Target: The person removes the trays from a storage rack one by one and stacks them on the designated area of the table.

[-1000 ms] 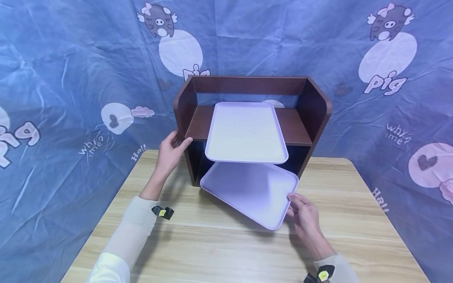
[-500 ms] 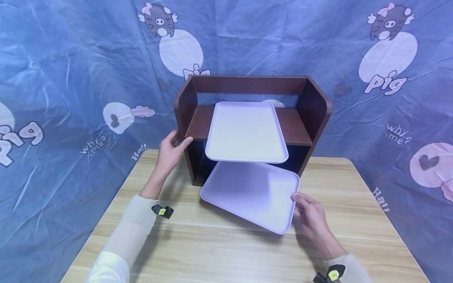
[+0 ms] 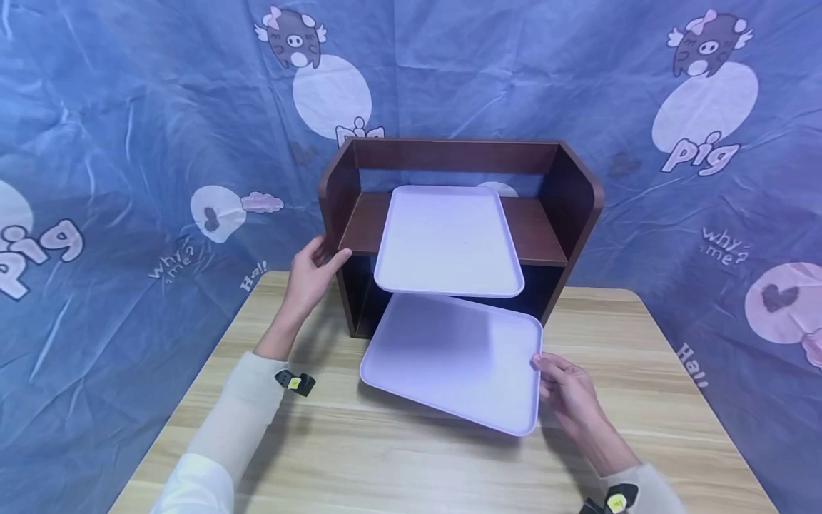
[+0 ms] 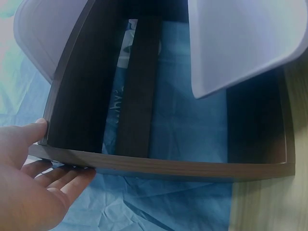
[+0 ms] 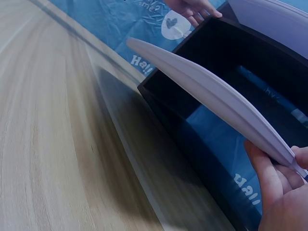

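Observation:
A two-tier dark brown shelf (image 3: 571,189) stands toward the back of the table. My left hand (image 3: 307,284) holds its left side panel, the thumb at the front edge by the middle board and the fingers (image 4: 72,180) along the outer face. My right hand (image 3: 571,392) pinches the right rim of a pale lilac tray (image 3: 449,368). That tray is raised and tilted before the lower compartment, its far edge partly hidden. Below it a gap to the tabletop shows in the right wrist view. Another lilac tray (image 3: 449,243) lies on the middle board, jutting out past its front.
The light wood table (image 3: 359,464) carries the shelf, with bare wood on both sides and in front. A blue cloth (image 3: 160,128) printed with pigs and words hangs behind and around it. The upper tray overhangs the lower tray's far edge.
My right hand has drawn the lower tray a little toward me and to the right, turning it straighter. The left hand, shelf and upper tray stay in place.

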`<action>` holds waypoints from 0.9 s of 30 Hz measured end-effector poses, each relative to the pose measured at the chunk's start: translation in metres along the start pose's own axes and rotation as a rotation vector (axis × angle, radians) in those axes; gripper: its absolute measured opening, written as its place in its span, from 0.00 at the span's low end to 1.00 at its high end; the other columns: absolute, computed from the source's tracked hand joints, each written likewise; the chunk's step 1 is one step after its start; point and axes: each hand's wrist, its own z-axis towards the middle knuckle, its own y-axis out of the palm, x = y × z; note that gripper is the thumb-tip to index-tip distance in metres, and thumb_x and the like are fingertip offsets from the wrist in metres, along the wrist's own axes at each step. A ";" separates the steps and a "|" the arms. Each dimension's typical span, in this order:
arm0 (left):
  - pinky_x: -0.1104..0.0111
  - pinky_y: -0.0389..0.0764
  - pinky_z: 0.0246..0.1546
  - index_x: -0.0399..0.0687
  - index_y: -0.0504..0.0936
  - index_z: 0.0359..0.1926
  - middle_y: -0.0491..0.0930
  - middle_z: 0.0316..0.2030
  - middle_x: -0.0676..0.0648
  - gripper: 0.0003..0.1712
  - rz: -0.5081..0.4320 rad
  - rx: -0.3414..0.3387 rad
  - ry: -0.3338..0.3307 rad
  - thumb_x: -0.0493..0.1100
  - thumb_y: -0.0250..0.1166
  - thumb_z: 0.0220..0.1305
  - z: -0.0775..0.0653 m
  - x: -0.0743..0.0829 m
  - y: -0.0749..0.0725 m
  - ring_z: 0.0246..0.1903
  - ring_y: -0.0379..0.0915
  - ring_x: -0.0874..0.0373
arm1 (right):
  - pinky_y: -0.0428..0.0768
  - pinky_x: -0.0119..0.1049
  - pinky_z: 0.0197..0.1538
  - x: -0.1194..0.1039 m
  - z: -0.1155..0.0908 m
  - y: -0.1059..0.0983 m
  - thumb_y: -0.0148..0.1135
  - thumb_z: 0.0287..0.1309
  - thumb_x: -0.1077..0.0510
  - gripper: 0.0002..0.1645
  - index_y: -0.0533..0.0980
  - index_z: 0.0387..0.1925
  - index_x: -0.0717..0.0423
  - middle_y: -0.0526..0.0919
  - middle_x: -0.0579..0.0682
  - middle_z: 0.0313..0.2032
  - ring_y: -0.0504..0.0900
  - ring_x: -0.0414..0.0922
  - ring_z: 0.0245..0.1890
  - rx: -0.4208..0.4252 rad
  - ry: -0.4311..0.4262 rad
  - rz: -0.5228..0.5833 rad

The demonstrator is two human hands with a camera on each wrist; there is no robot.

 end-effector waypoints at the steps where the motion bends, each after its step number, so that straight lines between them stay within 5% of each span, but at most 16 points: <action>1: 0.56 0.75 0.75 0.38 0.73 0.74 0.77 0.71 0.33 0.35 0.002 0.000 -0.001 0.46 0.72 0.73 0.000 0.000 0.000 0.74 0.71 0.46 | 0.71 0.22 0.26 0.000 0.000 -0.001 0.58 0.77 0.64 0.18 0.88 0.34 0.45 0.81 0.38 0.23 0.74 0.32 0.21 -0.005 0.001 -0.002; 27: 0.55 0.76 0.74 0.39 0.73 0.75 0.76 0.71 0.33 0.37 0.024 0.015 -0.028 0.46 0.73 0.72 0.000 0.003 0.001 0.74 0.72 0.44 | 0.65 0.23 0.26 0.003 -0.009 -0.012 0.55 0.77 0.67 0.21 0.87 0.34 0.46 0.77 0.37 0.22 0.65 0.33 0.22 -0.102 -0.003 -0.042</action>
